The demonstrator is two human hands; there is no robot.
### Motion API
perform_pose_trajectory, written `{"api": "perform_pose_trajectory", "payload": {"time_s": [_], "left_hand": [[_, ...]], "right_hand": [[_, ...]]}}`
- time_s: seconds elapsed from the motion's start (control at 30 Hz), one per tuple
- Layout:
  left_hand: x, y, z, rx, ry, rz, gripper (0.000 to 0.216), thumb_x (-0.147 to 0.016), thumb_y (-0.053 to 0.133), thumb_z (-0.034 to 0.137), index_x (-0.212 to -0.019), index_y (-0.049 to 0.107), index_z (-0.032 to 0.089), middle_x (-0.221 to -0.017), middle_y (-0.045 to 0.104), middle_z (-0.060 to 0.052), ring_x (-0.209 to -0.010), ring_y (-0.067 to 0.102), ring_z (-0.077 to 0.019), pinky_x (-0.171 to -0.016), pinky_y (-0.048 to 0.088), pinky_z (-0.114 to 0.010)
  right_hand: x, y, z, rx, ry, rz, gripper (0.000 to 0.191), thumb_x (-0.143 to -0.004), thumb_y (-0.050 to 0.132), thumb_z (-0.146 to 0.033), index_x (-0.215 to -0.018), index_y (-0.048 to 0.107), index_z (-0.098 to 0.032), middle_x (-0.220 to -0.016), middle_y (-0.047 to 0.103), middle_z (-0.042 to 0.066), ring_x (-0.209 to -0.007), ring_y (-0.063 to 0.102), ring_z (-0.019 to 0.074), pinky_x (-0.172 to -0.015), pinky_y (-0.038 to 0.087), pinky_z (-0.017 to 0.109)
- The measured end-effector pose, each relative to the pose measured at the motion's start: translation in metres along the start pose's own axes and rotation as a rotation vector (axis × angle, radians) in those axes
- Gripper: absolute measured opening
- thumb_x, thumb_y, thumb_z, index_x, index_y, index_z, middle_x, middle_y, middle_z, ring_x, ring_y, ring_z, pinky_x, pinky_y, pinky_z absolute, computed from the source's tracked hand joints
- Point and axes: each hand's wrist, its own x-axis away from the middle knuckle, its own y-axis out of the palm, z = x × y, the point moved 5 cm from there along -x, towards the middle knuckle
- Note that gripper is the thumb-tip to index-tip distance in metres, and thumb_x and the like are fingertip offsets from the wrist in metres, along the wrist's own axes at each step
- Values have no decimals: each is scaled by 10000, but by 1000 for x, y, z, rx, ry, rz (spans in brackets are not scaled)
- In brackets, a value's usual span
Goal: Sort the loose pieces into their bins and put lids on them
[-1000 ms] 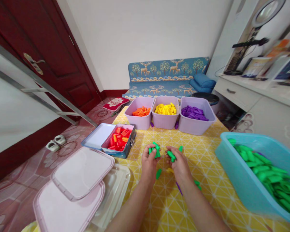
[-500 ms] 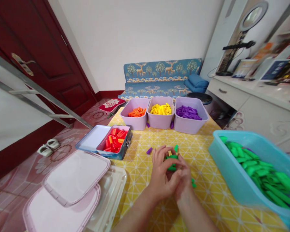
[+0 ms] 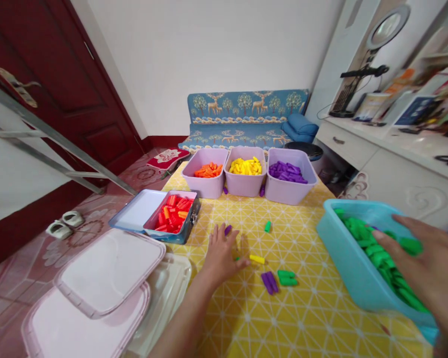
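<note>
My left hand (image 3: 221, 251) lies flat and open on the yellow tablecloth (image 3: 269, 318), fingertips beside a small purple piece (image 3: 227, 229). Just right of it lie a yellow piece (image 3: 257, 259), two purple pieces (image 3: 269, 282), green pieces (image 3: 287, 277) and a lone green piece (image 3: 268, 226). My right hand (image 3: 427, 263) hovers open, fingers spread, over the turquoise tub (image 3: 349, 263) full of green pieces (image 3: 373, 248); a green piece (image 3: 409, 244) sits by its fingers.
Three lilac bins at the far edge hold orange (image 3: 208, 170), yellow (image 3: 246, 166) and purple pieces (image 3: 285, 171). An open tin (image 3: 171, 215) with red pieces stands left. Pale lids (image 3: 108, 273) are stacked at the near left. A white cabinet (image 3: 395, 169) runs along the right.
My hands were together holding green pieces at the table's middle. They have parted: the right hand swung out over the turquoise tub, the left dropped flat on the cloth. The camera turned right.
</note>
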Motion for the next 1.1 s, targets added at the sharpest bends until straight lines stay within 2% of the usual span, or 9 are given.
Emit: {"api": "perform_pose_trajectory", "payload": {"time_s": [0.1,0.23,0.33,0.47,0.57,0.7,0.9,1.0,1.1], "left_hand": [[6,-13,3,-36,-10,-24,864,-625,817,350,-1386,448,173,-1490,289,-200,-1391,236,-395,-1095,287,-518],[19,-29,14,-52,-62,-47,605,-710,744,253,-1281,547,210,-1266,521,-130,-1131,549,-284,-949,458,-406],[30,-22,26,-69,-41,-116,561,-701,749,236,-1236,578,242,-1148,566,-95,-1040,578,-274,-873,489,-395],[40,0,48,-55,57,-86,710,-631,813,299,-1283,537,251,-1272,495,-134,-1150,488,-328,-929,439,-465],[41,10,67,-30,169,6,747,-576,847,372,-1256,553,271,-1378,412,-133,-1255,361,-374,-996,352,-533],[40,25,85,12,305,18,477,-665,799,353,-1102,630,266,-1207,539,-77,-1106,457,-298,-902,405,-453],[45,61,82,-88,492,72,109,-795,667,300,-875,674,226,-902,604,-69,-858,518,-238,-677,451,-345],[48,39,67,20,548,185,98,-804,623,214,-888,671,230,-915,595,-67,-854,522,-218,-659,455,-312],[42,-11,32,111,381,351,166,-830,585,151,-966,656,216,-1022,574,-74,-900,528,-197,-758,470,-331]], "right_hand": [[17,17,-30,98,2,-69,430,-877,431,-536,-1138,601,-240,-1223,582,116,-1139,535,369,-967,399,552],[61,78,-61,-129,16,-552,346,-823,551,-371,-1154,601,-283,-1142,609,48,-725,648,180,-687,520,349],[89,113,-70,-110,-21,-747,507,-733,601,-210,-1232,567,-293,-1068,606,44,-721,640,174,-663,490,313],[93,135,-80,-109,-84,-756,337,-729,571,-125,-1034,638,-252,-954,601,47,-836,630,201,-734,455,306],[66,143,-83,-103,-50,-648,226,-779,559,-172,-996,604,-213,-958,605,55,-841,616,200,-728,445,302],[11,157,-80,77,47,-435,265,-872,518,-340,-1089,558,-193,-1039,611,81,-793,621,212,-666,427,313],[-3,217,-98,179,-44,-601,242,-901,497,-276,-1095,630,-215,-1036,610,122,-788,644,236,-649,412,314],[3,226,-104,94,-95,-611,255,-866,530,-184,-1090,641,-231,-1035,613,103,-782,643,206,-678,434,301],[0,213,-101,-4,-98,-574,313,-844,536,-146,-1144,606,-203,-1034,623,87,-876,635,190,-762,466,285]]}}
